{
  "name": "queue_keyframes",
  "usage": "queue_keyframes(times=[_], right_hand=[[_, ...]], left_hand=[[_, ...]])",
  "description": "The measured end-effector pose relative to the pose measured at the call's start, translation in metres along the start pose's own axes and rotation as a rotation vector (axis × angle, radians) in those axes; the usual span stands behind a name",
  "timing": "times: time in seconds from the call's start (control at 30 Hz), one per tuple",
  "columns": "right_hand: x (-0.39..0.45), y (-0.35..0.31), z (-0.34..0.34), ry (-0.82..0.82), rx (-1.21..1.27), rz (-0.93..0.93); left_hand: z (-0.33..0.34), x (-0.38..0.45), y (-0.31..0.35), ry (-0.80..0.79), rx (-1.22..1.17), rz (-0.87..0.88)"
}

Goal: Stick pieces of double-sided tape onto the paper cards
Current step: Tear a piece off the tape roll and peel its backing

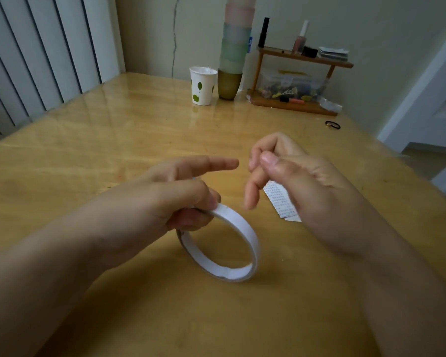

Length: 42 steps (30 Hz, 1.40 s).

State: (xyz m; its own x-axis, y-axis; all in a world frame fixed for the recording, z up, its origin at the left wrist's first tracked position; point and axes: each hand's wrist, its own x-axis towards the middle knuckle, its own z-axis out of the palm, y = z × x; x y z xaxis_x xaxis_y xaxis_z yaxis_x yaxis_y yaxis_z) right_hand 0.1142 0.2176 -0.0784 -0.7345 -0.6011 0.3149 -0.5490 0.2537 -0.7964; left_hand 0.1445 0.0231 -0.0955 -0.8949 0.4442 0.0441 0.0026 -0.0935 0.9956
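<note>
My left hand [180, 191] grips a roll of double-sided tape [224, 243] at its upper edge, thumb on the outside and curled fingers underneath, index finger stretched straight toward three o'clock. The roll is a thin, wide white hoop with a smooth paper liner, tilted above the glossy yellow-wood table [113, 140]. My right hand [294, 181] hovers at two o'clock from the roll, thumb pressed against bent fingertips; I cannot tell whether anything is pinched there. Beneath that hand lie the paper cards [281, 202], white with small printed rows, mostly covered by my palm. At twelve o'clock, far off, a leaf-printed paper cup [202, 86] stands beside stacked pastel tumblers [233, 55].
</note>
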Motion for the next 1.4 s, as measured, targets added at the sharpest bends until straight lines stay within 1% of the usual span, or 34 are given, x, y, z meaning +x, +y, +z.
queue_keyframes(times=[0.03, 0.07, 0.13, 0.2, 0.23, 0.27, 0.3, 0.33, 0.37, 0.43, 0.53, 0.63, 0.73, 0.83, 0.93, 1.0, 1.07, 1.13, 1.17, 1.27, 1.33, 1.4], right_hand=[[0.001, 0.000, -0.001, -0.004, 0.083, 0.003], [0.002, 0.001, -0.003, 0.031, 0.143, 0.018], [0.004, 0.005, -0.012, 0.193, 0.268, 0.115], [0.007, 0.012, -0.025, 0.385, 0.360, 0.277], [0.008, 0.017, -0.031, 0.463, 0.301, 0.363], [0.008, 0.022, -0.037, 0.504, 0.138, 0.445], [0.007, 0.025, -0.042, 0.490, -0.064, 0.518], [0.005, 0.028, -0.044, 0.435, -0.243, 0.574], [0.003, 0.029, -0.046, 0.367, -0.368, 0.614], [0.001, 0.032, -0.045, 0.256, -0.486, 0.691], [0.001, 0.038, -0.037, 0.151, -0.569, 0.773], [0.002, 0.045, -0.029, 0.114, -0.589, 0.757], [0.002, 0.044, -0.024, 0.103, -0.523, 0.724], [0.002, 0.044, -0.023, 0.155, -0.494, 0.629], [0.003, 0.035, -0.023, 0.286, -0.437, 0.513], [0.004, 0.025, -0.023, 0.329, -0.363, 0.454], [0.004, 0.017, -0.019, 0.285, -0.252, 0.425], [0.005, 0.014, -0.011, 0.180, -0.145, 0.424], [0.005, 0.016, -0.006, 0.124, -0.116, 0.427], [0.004, 0.021, 0.008, 0.012, -0.196, 0.446], [0.004, 0.022, 0.014, -0.026, -0.310, 0.465], [0.005, 0.022, 0.018, -0.042, -0.368, 0.473]], left_hand=[[-0.001, 0.000, 0.001, 0.035, -0.026, 0.002], [-0.002, -0.001, 0.003, 0.063, -0.047, 0.003], [-0.002, -0.001, 0.005, 0.083, -0.063, 0.001], [0.001, -0.001, 0.006, 0.073, -0.058, -0.006], [0.002, -0.001, 0.005, 0.070, -0.054, -0.011], [0.003, -0.001, 0.004, 0.067, -0.052, -0.016], [0.003, -0.001, 0.004, 0.064, -0.048, -0.021], [0.003, -0.001, 0.004, 0.059, -0.043, -0.022], [0.003, -0.001, 0.004, 0.060, -0.040, -0.021], [0.004, -0.001, 0.004, 0.097, -0.040, -0.020], [0.005, -0.002, 0.005, 0.139, -0.026, -0.023], [0.005, -0.002, 0.005, 0.144, -0.005, -0.029], [0.006, -0.002, 0.005, 0.143, 0.007, -0.027], [0.006, -0.002, 0.005, 0.166, 0.009, 0.003], [0.002, 0.000, 0.006, 0.261, -0.037, 0.116], [-0.004, 0.001, 0.007, 0.393, -0.029, 0.221], [-0.008, 0.002, 0.007, 0.520, 0.094, 0.304], [-0.009, 0.003, 0.004, 0.607, 0.340, 0.325], [-0.008, 0.004, 0.002, 0.618, 0.494, 0.293], [-0.002, 0.006, -0.005, 0.495, 0.912, 0.093], [0.002, 0.006, -0.011, 0.411, 1.058, 0.045], [0.003, 0.006, -0.015, 0.361, 1.125, 0.025]])
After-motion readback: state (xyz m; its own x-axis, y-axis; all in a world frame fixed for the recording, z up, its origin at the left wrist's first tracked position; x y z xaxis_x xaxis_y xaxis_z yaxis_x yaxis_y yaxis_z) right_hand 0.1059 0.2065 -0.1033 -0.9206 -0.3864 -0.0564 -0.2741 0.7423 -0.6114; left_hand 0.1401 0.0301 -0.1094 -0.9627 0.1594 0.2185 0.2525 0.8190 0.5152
